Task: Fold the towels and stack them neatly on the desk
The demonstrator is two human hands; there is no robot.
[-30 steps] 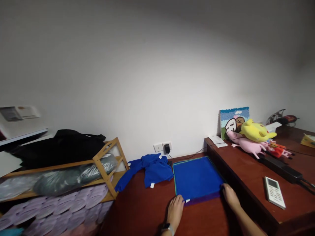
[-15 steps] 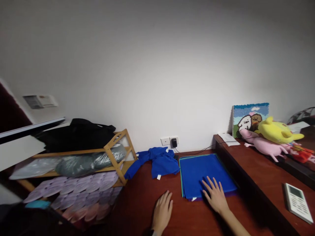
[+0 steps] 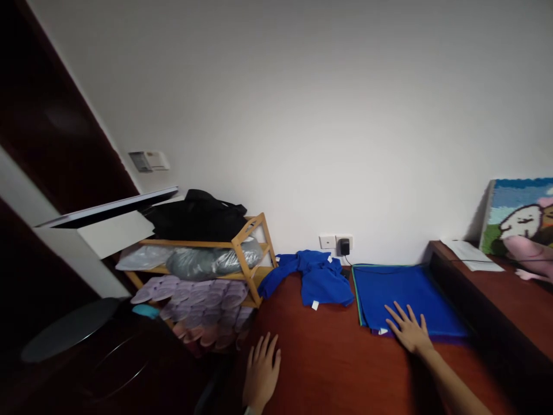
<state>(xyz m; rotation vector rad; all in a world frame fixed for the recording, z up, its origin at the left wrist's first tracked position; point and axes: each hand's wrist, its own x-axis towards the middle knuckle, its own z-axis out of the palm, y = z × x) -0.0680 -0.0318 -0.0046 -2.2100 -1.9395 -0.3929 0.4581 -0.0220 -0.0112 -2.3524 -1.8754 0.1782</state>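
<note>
Noting right hand [image 3: 408, 329] open, fingers spread flat on the folded blue cloth [image 3: 410, 297], gripping nothing; left hand [image 3: 261, 372], likewise open and empty, has drawn further from it across the worktop [image 3: 328, 351].

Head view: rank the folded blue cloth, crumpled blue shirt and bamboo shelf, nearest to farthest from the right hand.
1. Folded blue cloth: under the right hand.
2. Crumpled blue shirt: left of the cloth.
3. Bamboo shelf: left of the shirt.

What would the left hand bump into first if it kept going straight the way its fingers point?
Probably the sleeve of the crumpled blue shirt. The left hand points across the reddish-brown desk toward it, though the depth is hard to judge from this view.
</note>
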